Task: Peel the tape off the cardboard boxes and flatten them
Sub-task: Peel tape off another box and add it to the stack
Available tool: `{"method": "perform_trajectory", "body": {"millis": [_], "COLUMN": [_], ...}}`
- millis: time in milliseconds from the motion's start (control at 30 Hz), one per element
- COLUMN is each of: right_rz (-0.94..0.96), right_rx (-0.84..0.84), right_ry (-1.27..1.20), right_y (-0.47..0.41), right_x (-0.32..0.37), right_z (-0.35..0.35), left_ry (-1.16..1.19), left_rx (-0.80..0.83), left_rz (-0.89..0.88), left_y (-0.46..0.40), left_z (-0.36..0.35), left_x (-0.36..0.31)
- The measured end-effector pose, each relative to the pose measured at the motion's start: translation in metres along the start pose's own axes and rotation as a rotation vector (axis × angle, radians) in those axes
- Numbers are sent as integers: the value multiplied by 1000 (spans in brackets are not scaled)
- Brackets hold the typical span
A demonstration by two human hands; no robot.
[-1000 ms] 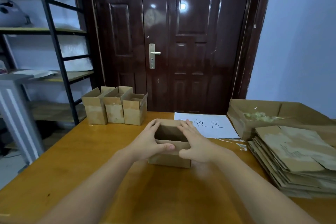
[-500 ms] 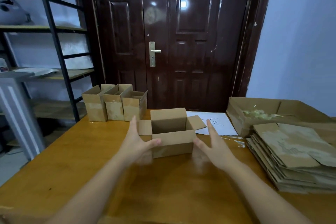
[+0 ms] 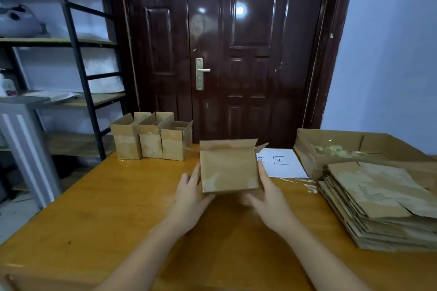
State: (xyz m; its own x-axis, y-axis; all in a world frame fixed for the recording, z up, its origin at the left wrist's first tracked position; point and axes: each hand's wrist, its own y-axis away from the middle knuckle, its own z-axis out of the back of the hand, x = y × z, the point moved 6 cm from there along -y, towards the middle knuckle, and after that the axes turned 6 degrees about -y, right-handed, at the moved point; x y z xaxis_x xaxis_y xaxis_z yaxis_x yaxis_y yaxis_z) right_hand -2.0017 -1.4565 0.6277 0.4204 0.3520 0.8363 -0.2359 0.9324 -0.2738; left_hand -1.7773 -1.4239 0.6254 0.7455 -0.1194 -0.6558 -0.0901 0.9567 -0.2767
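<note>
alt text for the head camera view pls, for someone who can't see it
Two bare hands, left hand and right hand, hold a small cardboard box between them above a wooden table. Three open boxes stand behind; a flattened stack lies right.

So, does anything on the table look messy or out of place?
Yes. Torn bits of tape lie loose on the table between the white paper and the stack of flat boxes, instead of in the big open box.

The small box (image 3: 229, 166) no longer sits open-side up — you now have it tipped so its closed face points at you, your left hand (image 3: 189, 192) and right hand (image 3: 269, 196) flanking its sides.
</note>
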Motion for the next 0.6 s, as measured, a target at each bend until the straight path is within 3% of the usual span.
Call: {"method": "perform_trajectory", "body": {"millis": [233, 400, 500, 600], "right_rz": [182, 226, 97, -50], "right_rx": [-316, -254, -218, -99], "right_ry": [-114, 74, 206, 277], "right_y": [5, -1, -8, -14], "right_x": [51, 72, 60, 40], "right_z": [40, 42, 45, 40], "left_ry": [245, 201, 209, 36], "left_rx": [-179, -211, -75, 2], "left_rz": [-112, -48, 51, 75], "left_y": [-2, -16, -26, -28], "left_z": [26, 27, 20, 13], "left_x": [-40, -48, -46, -35]}}
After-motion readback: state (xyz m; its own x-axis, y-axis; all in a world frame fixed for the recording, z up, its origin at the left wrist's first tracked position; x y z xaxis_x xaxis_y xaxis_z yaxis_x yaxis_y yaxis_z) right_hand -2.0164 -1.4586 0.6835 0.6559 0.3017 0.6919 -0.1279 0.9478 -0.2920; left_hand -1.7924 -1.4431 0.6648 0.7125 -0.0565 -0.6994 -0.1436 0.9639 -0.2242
